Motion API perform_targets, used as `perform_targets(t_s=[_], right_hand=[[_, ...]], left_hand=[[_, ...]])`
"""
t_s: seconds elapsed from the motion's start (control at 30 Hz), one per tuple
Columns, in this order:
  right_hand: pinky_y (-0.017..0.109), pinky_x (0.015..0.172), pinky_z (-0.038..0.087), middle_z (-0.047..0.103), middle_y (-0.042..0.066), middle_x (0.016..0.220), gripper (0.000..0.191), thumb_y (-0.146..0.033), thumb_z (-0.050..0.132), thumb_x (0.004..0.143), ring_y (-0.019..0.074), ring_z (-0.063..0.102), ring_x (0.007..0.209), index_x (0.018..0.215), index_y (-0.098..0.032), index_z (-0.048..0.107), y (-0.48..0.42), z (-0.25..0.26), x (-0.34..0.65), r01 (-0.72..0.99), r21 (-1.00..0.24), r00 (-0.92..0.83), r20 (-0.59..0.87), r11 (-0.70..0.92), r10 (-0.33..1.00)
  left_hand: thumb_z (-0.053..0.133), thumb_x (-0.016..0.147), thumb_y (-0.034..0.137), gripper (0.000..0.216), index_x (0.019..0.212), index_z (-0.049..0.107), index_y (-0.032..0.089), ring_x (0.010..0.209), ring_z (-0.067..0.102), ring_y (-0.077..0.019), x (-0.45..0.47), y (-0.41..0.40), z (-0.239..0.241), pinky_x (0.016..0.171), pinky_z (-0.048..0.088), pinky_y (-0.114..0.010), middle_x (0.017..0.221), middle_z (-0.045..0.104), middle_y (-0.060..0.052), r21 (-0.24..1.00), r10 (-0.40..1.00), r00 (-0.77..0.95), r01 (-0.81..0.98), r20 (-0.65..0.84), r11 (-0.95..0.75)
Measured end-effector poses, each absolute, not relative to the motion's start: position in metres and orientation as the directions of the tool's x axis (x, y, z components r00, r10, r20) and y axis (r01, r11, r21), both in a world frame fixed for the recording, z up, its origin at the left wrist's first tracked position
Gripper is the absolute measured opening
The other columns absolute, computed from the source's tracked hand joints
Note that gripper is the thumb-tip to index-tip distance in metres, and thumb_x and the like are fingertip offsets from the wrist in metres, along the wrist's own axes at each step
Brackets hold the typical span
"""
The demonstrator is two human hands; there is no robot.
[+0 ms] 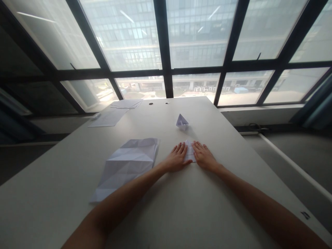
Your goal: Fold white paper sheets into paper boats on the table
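A small folded piece of white paper [190, 150] lies flat on the white table [207, 200] between my hands. My left hand [178, 158] is spread flat over its left side, the thumb reaching along its near edge. On the right side my right hand [203, 155] presses down with its fingers stretched out. Both palms hide much of the paper, so its full shape does not show. Just beyond my fingers stands a folded paper boat [182, 122] with a pointed peak.
Left of my hands lies a large creased paper sheet [129, 157]. Several flat white sheets [111, 117] rest at the far left. Two round holes pierce the table's far end, near the windows [194, 34]. A small dark mark [305, 215] sits by the right edge.
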State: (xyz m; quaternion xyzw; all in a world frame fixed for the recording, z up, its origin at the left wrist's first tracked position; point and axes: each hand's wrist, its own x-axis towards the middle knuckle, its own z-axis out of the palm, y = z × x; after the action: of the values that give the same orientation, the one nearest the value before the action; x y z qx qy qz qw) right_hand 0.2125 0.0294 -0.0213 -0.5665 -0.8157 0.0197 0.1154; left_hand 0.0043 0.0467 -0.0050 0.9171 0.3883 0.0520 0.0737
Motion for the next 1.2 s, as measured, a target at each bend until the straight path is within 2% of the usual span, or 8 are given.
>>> perform_targets(t_s=[0.23, 0.33, 0.47, 0.57, 0.7, 0.87, 1.0, 1.2], right_hand=[[0.047, 0.118, 0.019, 0.028, 0.014, 0.158, 0.056, -0.026, 0.025, 0.098, 0.0251, 0.024, 0.146, 0.150, -0.007, 0.032, 0.029, -0.020, 0.211, 0.922, -0.183, -0.316, 0.152, 0.341, 0.936], [0.046, 0.118, 0.019, 0.028, 0.014, 0.158, 0.056, -0.027, 0.027, 0.098, 0.0248, 0.024, 0.146, 0.151, -0.009, 0.033, 0.029, -0.019, 0.211, 0.916, -0.208, -0.315, 0.154, 0.343, 0.936], [0.047, 0.119, 0.018, 0.026, 0.013, 0.159, 0.054, -0.025, 0.031, 0.097, 0.0244, 0.022, 0.147, 0.150, -0.012, 0.035, 0.027, -0.016, 0.211, 0.897, -0.260, -0.312, 0.197, 0.357, 0.929], [0.048, 0.120, 0.014, 0.026, 0.011, 0.159, 0.055, -0.020, 0.035, 0.094, 0.0229, 0.017, 0.148, 0.149, -0.015, 0.037, 0.027, -0.016, 0.211, 0.866, -0.286, -0.341, 0.260, 0.409, 0.903], [0.044, 0.120, 0.019, 0.034, 0.009, 0.156, 0.056, -0.017, 0.035, 0.093, 0.0197, 0.023, 0.147, 0.149, -0.015, 0.037, 0.028, -0.017, 0.212, 0.783, -0.350, -0.439, 0.276, 0.515, 0.855], [0.046, 0.120, 0.019, 0.028, 0.011, 0.158, 0.063, -0.033, 0.043, 0.095, 0.0226, 0.023, 0.147, 0.153, -0.015, 0.027, 0.026, -0.012, 0.219, 0.733, -0.363, -0.532, 0.222, 0.576, 0.817], [0.046, 0.120, 0.019, 0.025, 0.010, 0.159, 0.071, -0.042, 0.049, 0.094, 0.0237, 0.020, 0.148, 0.155, -0.016, 0.022, 0.027, -0.006, 0.226, 0.709, -0.363, -0.578, 0.192, 0.604, 0.793], [0.044, 0.118, 0.028, 0.038, 0.010, 0.154, 0.073, -0.038, 0.061, 0.088, 0.0253, 0.034, 0.142, 0.152, -0.020, 0.031, 0.028, 0.001, 0.231, 0.659, -0.398, -0.582, 0.268, 0.638, 0.768]], left_hand=[[0.024, 0.095, 0.067, 0.086, 0.151, 0.023, 0.001, 0.147, 0.012, -0.0379, 0.003, 0.054, -0.018, 0.117, 0.018, -0.051, 0.157, 0.018, -0.028, 0.153, 0.811, 0.575, 0.796, 0.110, -0.586], [0.027, 0.097, 0.063, 0.076, 0.154, 0.022, 0.013, 0.148, 0.011, -0.0370, 0.003, 0.051, -0.014, 0.117, 0.017, -0.052, 0.160, 0.018, -0.020, 0.125, 0.810, 0.570, 0.801, 0.140, -0.586], [0.033, 0.100, 0.050, 0.055, 0.153, 0.027, 0.033, 0.149, 0.009, -0.0330, 0.004, 0.044, -0.003, 0.118, 0.007, -0.056, 0.163, 0.016, -0.006, 0.088, 0.745, 0.640, 0.745, 0.190, -0.662], [0.031, 0.103, 0.039, 0.047, 0.149, 0.036, 0.029, 0.150, 0.011, -0.0267, 0.006, 0.042, 0.003, 0.120, 0.006, -0.052, 0.161, 0.022, -0.005, 0.096, 0.673, 0.708, 0.670, 0.215, -0.736], [0.031, 0.103, 0.035, 0.050, 0.152, 0.028, 0.022, 0.148, 0.021, -0.0196, 0.007, 0.046, 0.003, 0.119, 0.021, -0.042, 0.157, 0.033, -0.008, 0.206, 0.610, 0.768, 0.576, 0.194, -0.791], [0.040, 0.100, 0.047, 0.064, 0.154, 0.023, 0.018, 0.148, 0.021, -0.0228, 0.005, 0.048, 0.003, 0.120, 0.020, -0.042, 0.158, 0.029, -0.012, 0.238, 0.600, 0.776, 0.557, 0.192, -0.796], [0.044, 0.098, 0.048, 0.069, 0.155, 0.019, 0.018, 0.148, 0.019, -0.0232, 0.003, 0.050, 0.005, 0.120, 0.020, -0.042, 0.159, 0.026, -0.012, 0.247, 0.585, 0.794, 0.541, 0.164, -0.804], [0.050, 0.096, 0.046, 0.071, 0.154, 0.024, 0.015, 0.146, 0.027, -0.0250, 0.004, 0.054, 0.006, 0.119, 0.024, -0.042, 0.156, 0.031, -0.015, 0.262, 0.586, 0.793, 0.538, 0.165, -0.801]])
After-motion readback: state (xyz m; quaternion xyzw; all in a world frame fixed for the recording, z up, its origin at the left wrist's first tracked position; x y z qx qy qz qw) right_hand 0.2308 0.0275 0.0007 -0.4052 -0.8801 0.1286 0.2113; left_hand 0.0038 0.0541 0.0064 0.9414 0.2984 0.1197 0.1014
